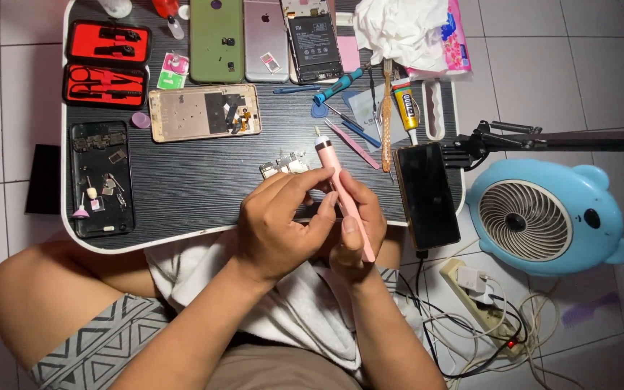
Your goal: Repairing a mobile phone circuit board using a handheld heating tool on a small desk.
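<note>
pink pen tool [344, 198] | pinched by right hand [355, 231] fingers, left hand [279, 224] fingers | yellow glue tube [406, 108] beyond

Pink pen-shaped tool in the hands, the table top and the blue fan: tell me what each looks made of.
Pink pen-shaped tool: likely smooth matte plastic, evenly coloured, with a small metal-looking tip; both the right hand and left hand grip it. Table top: dark board with fine streaked lines, probably laminate, white-edged. Blue fan: glossy moulded plastic, with soft highlights.

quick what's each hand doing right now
Left hand: closed, fingertips pinching the pink electric tool near its upper end.
Right hand: closed around the pink electric tool's lower body.
</note>
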